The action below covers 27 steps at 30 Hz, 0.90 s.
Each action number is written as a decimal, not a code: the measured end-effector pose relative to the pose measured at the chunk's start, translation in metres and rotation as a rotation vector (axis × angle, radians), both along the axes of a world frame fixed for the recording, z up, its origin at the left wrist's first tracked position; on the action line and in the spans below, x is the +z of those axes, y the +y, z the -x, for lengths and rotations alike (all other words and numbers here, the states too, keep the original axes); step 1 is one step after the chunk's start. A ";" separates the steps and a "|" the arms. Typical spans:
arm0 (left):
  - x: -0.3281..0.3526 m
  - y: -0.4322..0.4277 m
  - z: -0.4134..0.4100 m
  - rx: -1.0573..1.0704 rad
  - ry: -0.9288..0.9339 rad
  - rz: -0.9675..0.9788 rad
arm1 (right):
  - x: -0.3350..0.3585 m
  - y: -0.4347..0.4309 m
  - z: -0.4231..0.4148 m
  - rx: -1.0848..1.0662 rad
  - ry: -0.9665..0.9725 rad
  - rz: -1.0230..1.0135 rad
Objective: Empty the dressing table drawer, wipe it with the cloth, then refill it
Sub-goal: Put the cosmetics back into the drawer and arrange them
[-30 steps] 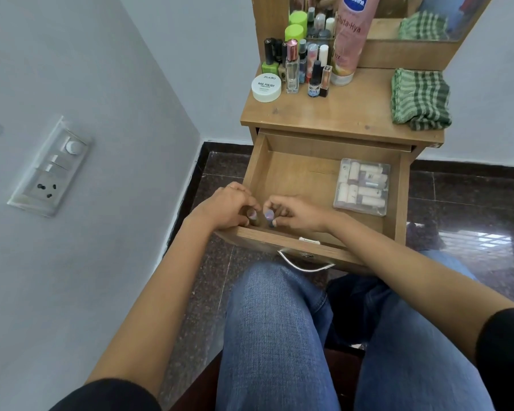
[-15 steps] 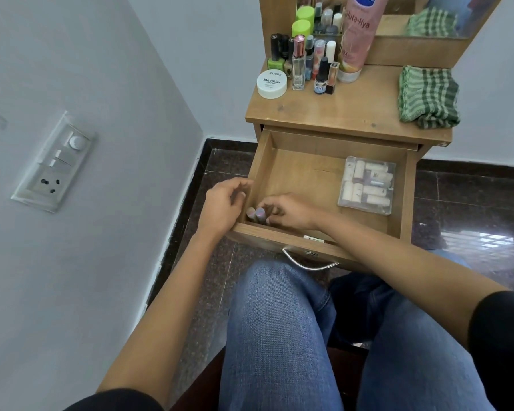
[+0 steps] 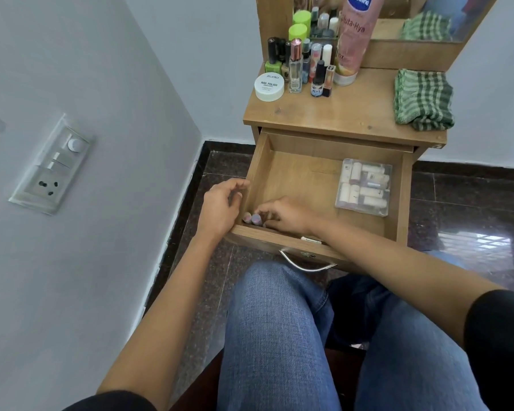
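The wooden drawer [image 3: 294, 176] of the dressing table is pulled out over my knees. In its front-left corner stand two small purple-capped bottles [image 3: 252, 218], and my right hand [image 3: 288, 215] reaches in with its fingertips curled onto them. My left hand [image 3: 220, 206] hovers at the drawer's left wall with loosely curled fingers, holding nothing. A clear plastic box [image 3: 364, 186] of small tubes lies at the drawer's right side. The folded green checked cloth [image 3: 423, 99] sits on the right of the table top [image 3: 339, 114].
Several cosmetic bottles [image 3: 296, 66], a white nail-polish tub [image 3: 269, 86] and a tall pink Vaseline bottle [image 3: 353, 40] crowd the back left of the table top below a mirror. A wall with a switchboard [image 3: 54, 164] stands close on the left. The drawer's metal handle [image 3: 306, 264] hangs above my jeans.
Both hands held the small bottles together a second ago. My left hand has let go and drawn back to the drawer's left wall, while my right hand stays on the bottles.
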State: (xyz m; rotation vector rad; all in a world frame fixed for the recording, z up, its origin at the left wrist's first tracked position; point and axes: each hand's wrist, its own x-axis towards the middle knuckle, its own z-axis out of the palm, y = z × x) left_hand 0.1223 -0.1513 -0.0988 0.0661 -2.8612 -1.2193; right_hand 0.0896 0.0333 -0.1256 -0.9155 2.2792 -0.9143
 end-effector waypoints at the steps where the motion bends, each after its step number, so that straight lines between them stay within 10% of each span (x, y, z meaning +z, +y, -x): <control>1: 0.000 0.000 0.000 0.001 0.001 0.000 | 0.001 0.000 0.000 0.002 0.002 -0.004; 11: 0.018 0.007 0.016 0.002 0.057 -0.064 | 0.013 0.020 0.013 -0.101 0.015 -0.001; 27: 0.080 0.080 0.136 0.080 0.193 -0.211 | 0.099 0.066 0.121 -0.881 0.580 0.285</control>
